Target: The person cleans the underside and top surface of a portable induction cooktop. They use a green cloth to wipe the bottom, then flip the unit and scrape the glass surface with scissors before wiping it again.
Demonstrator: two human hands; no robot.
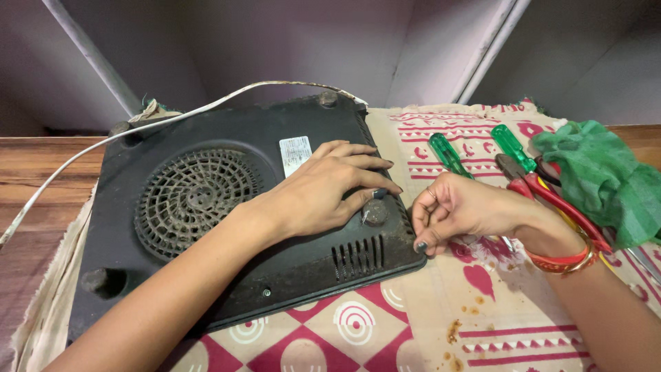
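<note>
The left hand (330, 189) is laid flat, palm down and fingers spread, on the upturned base of a black, dust-coated plastic induction cooker (234, 207), grasping nothing; its forearm is extended from the lower left, and the thumb is placed just beside a round rubber foot (375, 213) at the near right corner. The right hand (458, 207) is held loosely curled just beside that corner, wrist ringed with red and gold bangles (568, 260); whether anything is pinched in its fingers cannot be told. The cooker is set on a cream cloth with red printed patterns (413, 324), over a wooden table (27, 172). A round fan grille (196, 200) and a white power cord (138, 127) are noted. Two green-handled screwdrivers (447, 155), red-handled pliers (551, 196) and a crumpled green rag (606, 176) are laid to the right.
</note>
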